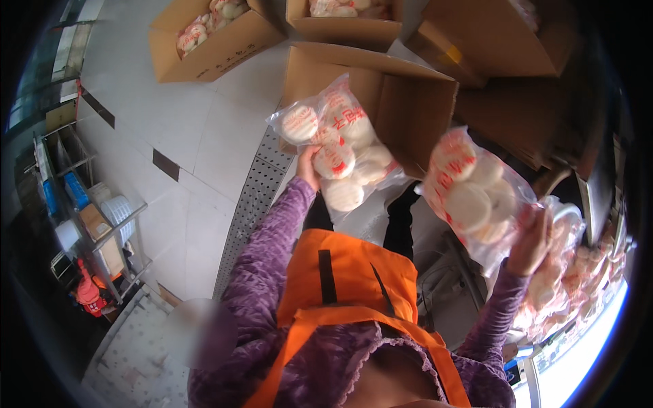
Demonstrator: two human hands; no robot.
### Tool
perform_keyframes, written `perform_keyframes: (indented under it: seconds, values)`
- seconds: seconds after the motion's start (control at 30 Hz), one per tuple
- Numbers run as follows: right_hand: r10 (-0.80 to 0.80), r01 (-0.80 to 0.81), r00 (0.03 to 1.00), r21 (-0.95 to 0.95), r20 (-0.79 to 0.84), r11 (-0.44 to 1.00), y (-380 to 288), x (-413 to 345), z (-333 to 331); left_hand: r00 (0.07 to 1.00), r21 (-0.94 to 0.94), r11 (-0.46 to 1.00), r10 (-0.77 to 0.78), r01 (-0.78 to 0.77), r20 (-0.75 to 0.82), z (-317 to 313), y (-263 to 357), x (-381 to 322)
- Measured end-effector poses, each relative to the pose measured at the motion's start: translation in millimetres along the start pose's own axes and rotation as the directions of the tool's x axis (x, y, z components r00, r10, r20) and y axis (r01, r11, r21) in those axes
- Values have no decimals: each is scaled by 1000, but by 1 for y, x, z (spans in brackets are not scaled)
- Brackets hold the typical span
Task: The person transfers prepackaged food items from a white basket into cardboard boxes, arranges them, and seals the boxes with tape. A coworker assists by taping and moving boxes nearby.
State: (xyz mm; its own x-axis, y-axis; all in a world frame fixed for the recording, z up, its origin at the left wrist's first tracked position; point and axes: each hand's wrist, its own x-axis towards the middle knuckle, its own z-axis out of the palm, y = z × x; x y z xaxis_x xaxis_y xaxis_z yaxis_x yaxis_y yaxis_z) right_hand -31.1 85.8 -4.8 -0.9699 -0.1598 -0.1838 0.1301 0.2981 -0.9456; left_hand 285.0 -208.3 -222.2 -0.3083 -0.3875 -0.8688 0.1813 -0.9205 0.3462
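Observation:
My left hand (308,167) grips the side of a clear plastic bag of round white buns (352,148) with red print. That bag is held in front of an open cardboard box (416,112), covering part of its near side. Out to the right, my right hand (531,244) has hold of the edge of a second bag of buns (477,191), tilted and also printed in red. The second bag hangs near the box's right corner, apart from the first bag. What I can see of the box's inside is bare cardboard.
Several more bags of buns (551,285) are piled at my right. Cardboard boxes holding bags stand at the far left (214,58), far middle (344,33) and far right (495,41). A perforated metal strip (257,178) crosses the floor. A metal rack (109,237) stands left.

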Motion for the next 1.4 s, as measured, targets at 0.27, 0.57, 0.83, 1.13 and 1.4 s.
perform_keyframes:
  seconds: [0.27, 0.57, 0.83, 1.13, 1.4]
  values:
    - [57, -83, 991, 221, 118, 972, 84, -20, 197, 922, -83, 992, -124, 100, -367, -43, -85, 158]
    - [154, -164, 985, 130, 81, 978, 187, -3, 371, 991, 579, 805, 124, -127, 45, -52, -83, 135]
    - [-313, 518, 708, -165, 634, 839, 264, -21, 448, 993, 911, 396, 77, -115, 92, -55, -69, 163]
    - [165, 377, 639, -493, 751, 785, 264, -20, 267, 742, 501, -699, -62, -510, 668, -6, -69, 316]
    - [37, 327, 790, -472, 612, 819, 285, -98, 224, 514, 92, -921, -128, -380, 848, -82, -120, 408]
